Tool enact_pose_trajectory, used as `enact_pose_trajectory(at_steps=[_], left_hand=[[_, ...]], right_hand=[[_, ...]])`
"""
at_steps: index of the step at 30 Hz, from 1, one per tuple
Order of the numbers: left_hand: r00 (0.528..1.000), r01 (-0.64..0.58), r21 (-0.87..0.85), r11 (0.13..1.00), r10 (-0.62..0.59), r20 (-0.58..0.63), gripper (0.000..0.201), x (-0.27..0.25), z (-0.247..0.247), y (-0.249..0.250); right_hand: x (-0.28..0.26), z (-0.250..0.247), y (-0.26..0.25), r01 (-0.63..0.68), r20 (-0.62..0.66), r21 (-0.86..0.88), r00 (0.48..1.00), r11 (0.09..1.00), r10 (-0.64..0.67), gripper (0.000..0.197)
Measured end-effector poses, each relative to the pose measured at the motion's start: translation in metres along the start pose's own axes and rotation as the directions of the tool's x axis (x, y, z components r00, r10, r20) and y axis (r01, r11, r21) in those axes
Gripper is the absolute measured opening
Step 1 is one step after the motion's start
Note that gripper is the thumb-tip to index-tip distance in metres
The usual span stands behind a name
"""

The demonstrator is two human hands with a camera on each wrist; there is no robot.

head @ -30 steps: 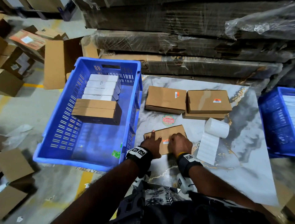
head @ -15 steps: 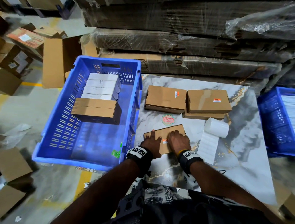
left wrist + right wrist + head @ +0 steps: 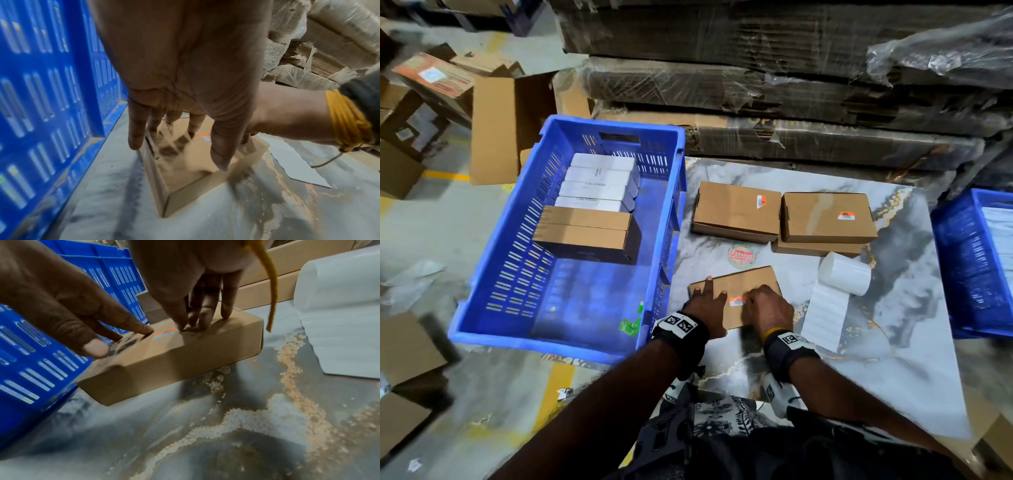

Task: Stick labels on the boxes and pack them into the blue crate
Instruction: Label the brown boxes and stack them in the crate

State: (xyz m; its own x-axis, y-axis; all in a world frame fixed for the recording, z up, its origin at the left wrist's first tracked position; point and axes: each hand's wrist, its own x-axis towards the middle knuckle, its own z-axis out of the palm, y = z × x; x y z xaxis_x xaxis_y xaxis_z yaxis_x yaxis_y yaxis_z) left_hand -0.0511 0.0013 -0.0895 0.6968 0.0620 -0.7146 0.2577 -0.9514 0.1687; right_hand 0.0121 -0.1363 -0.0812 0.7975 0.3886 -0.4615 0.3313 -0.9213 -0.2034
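A: Status? Where's the box?

B: I've got the cardboard box [image 3: 743, 289] flat on the marble counter [image 3: 893, 342], just beside the blue crate [image 3: 571, 346]. My left hand [image 3: 707, 305] lies spread on its left end, fingers straight, pinning it, gripping nothing. My right hand [image 3: 770, 306] has its fingertips [image 3: 193, 321] pressing down at the orange-and-white label [image 3: 737, 300] on top; that grip is also loose, fingers extended, nothing pinched.

A: So the sticking step?

B: My read, yes, smoothing the label down. To do it well I'd keep the left hand steady so the box doesn't skate on the slick counter, then rub across the label from the stuck end outward so no edge lifts.

A: Then what?

B: Then into the crate, I'd guess next to the two brown boxes [image 3: 585, 229] standing in front of the white boxes [image 3: 599, 185]. There's floor space at the near end.

A: Others left?

B: Labelled boxes [image 3: 825, 216] wait at the back of the counter; the label roll [image 3: 844, 274] sits to my right, strip trailing.
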Motion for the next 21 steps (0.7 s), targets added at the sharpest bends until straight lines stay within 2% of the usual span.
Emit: enact_pose_trajectory(at_steps=[12, 21], left_hand=[[1.0, -0.002, -0.003, 1.0, 0.002, 0.007, 0.096, -0.0025, -0.0007, 0.001], [1.0, 0.011, -0.001, 1.0, -0.011, 0.016, 0.097, -0.0019, -0.0001, 0.0023]], right_hand=[[-0.0017, 0.001, -0.0088, -0.038, -0.032, -0.011, 0.999, 0.999, 0.037, 0.027], [0.0009, 0.0005, -0.0076, -0.089, -0.021, 0.068, 0.996, 0.994, 0.091, 0.029]])
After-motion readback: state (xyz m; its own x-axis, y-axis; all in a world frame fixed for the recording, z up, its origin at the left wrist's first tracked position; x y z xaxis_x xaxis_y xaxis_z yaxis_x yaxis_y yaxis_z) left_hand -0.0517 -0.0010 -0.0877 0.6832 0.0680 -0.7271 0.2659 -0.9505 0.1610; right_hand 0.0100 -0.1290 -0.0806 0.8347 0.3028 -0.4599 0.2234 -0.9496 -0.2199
